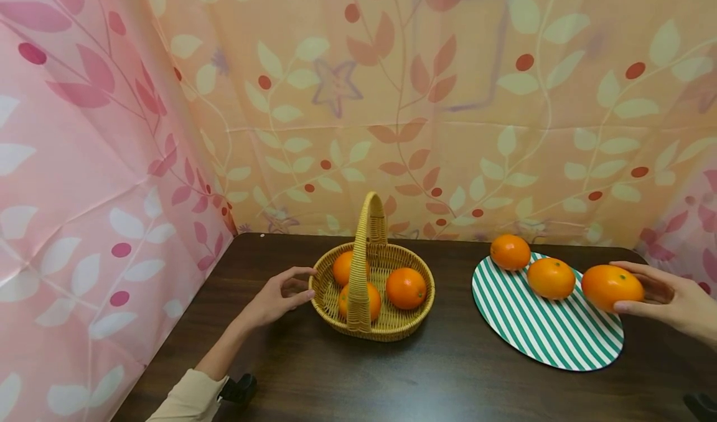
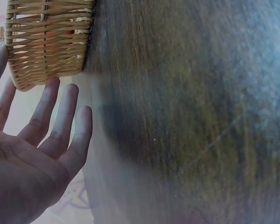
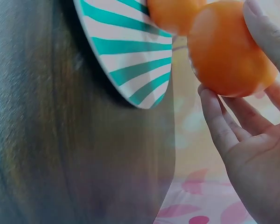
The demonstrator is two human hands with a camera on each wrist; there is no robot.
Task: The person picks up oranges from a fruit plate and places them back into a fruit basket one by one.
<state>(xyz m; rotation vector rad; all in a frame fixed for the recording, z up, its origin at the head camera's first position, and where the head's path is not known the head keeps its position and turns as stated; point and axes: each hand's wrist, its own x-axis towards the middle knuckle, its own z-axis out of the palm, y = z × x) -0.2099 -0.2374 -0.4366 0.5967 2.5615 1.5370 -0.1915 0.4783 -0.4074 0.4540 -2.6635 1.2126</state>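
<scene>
My right hand (image 1: pixel 666 297) grips an orange (image 1: pixel 612 287) between thumb and fingers, over the right part of an oval green-and-white striped placemat (image 1: pixel 551 341). In the right wrist view, the held orange (image 3: pixel 228 51) appears off the mat's edge, with fingertips beneath it and the thumb on the opposite side. Two more oranges, one in the middle (image 1: pixel 551 278) and one farther back (image 1: pixel 510 252), lie on the mat. My left hand (image 1: pixel 280 296) is at the left rim of a wicker basket (image 1: pixel 386 333), its fingers loosely extended; fingertips meet the basket's side (image 2: pixel 51 56) in the left wrist view.
Inside the basket are three oranges, one of them at the right (image 1: pixel 406 288); its tall arched handle (image 1: pixel 361 254) partly covers the others. Beneath everything is a dark wooden table (image 1: pixel 426 378). Patterned curtains (image 1: pixel 392 98) hang behind and at the sides.
</scene>
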